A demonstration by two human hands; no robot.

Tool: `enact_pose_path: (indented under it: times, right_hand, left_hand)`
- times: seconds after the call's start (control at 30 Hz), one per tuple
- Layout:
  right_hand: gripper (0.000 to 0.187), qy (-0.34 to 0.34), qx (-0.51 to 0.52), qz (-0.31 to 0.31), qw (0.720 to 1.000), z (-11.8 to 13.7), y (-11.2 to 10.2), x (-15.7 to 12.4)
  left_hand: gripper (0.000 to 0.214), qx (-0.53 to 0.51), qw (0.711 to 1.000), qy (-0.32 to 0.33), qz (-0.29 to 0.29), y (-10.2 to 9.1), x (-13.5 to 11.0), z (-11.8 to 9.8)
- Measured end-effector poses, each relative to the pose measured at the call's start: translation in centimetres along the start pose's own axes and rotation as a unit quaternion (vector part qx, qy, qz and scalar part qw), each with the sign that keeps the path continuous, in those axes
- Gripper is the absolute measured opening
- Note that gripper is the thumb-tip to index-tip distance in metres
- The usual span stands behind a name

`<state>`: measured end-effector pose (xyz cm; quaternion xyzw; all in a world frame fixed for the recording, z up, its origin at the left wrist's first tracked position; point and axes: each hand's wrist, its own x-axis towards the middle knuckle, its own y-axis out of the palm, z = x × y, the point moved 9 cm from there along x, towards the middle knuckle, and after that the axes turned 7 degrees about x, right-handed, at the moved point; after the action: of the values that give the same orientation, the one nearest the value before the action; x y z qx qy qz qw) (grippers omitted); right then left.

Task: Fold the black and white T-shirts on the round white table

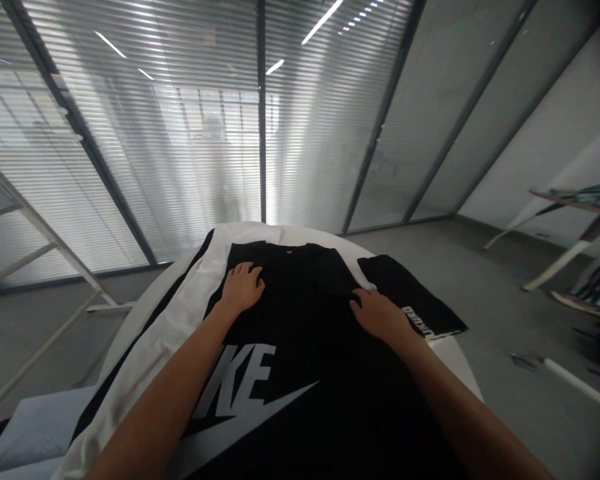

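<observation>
A black shirt [305,307] lies spread out flat on a round white table [460,360]. Its neck is at the far end, and big pale letters and a pale swoosh show on the near part. The left arm hides some of the letters.

The left hand [243,288] rests on the shirt near the left shoulder. It is open, palm down, with its fingers a bit apart, and it has hold of nothing. The right hand [377,312] is on the shirt's right edge with its fingers a little bent. The fingertips are dark and small, so I can't tell if they pinch the cloth.

A long white cloth [180,323] lies along the shirt's left side. On the right is a black piece of cloth [410,287] with pale letters. Behind the table stands a glass wall with blinds [320,133]. Papers [40,427] are at the lower left.
</observation>
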<state>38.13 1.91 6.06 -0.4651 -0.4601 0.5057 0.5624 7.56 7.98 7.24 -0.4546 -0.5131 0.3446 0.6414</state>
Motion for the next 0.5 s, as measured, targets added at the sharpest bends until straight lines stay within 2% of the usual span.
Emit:
enact_pose_path:
  times: [0.1, 0.27, 0.37, 0.5]
  right_hand:
    - [0.041, 0.010, -0.034, -0.043, 0.998, -0.2, 0.5, -1.2]
    - [0.040, 0.001, -0.008, -0.065, 0.998, -0.3, 1.8, -1.1]
    - [0.040, -0.013, 0.017, -0.082, 0.996, -0.5, 2.0, -0.8]
    - [0.039, -0.033, 0.024, -0.100, 0.994, -0.3, 2.1, -1.1]
  left_hand:
    - [0.040, 0.002, 1.000, 0.009, 0.013, 0.1, -1.5, -1.4]
    - [0.048, -0.006, 0.999, 0.011, 0.033, 1.9, -4.3, -2.0]
    - [0.050, -0.027, 0.998, 0.013, 0.052, 2.7, -4.8, -1.7]
    - [0.050, -0.033, 0.998, 0.011, 0.055, 2.7, -4.6, -1.4]
